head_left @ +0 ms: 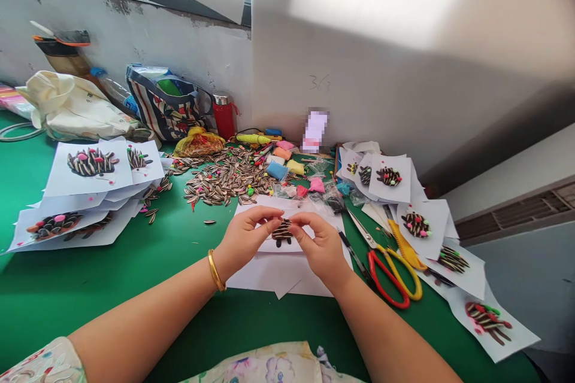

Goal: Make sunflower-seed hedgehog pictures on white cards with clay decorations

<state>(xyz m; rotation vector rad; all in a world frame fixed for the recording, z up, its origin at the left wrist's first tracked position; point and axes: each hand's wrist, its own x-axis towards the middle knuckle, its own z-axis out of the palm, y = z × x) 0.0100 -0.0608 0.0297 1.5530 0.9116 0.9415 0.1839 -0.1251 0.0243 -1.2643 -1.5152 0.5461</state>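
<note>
A small figure of striped sunflower seeds on dark clay (282,230) lies on a white paper card (267,245), with dark feet along its lower edge. My left hand (251,233), wearing a gold bangle at the wrist, has thumb and forefinger pinched together at the figure's upper left edge. At its right edge, my right hand (320,245) is pinched too, thumb against the bent forefinger. Whatever sits between the fingertips is too small to make out. Under the card lie larger white sheets (314,281). A black pen (357,258) rests at their right edge.
Loose sunflower seeds (229,173) are heaped behind the hands, beside coloured clay packs (278,170). Red-and-yellow-handled scissors (389,269) and a yellow cutter (404,243) lie to the right. Finished seed cards are stacked left (58,185) and right (424,245). A red flask (223,116) stands behind.
</note>
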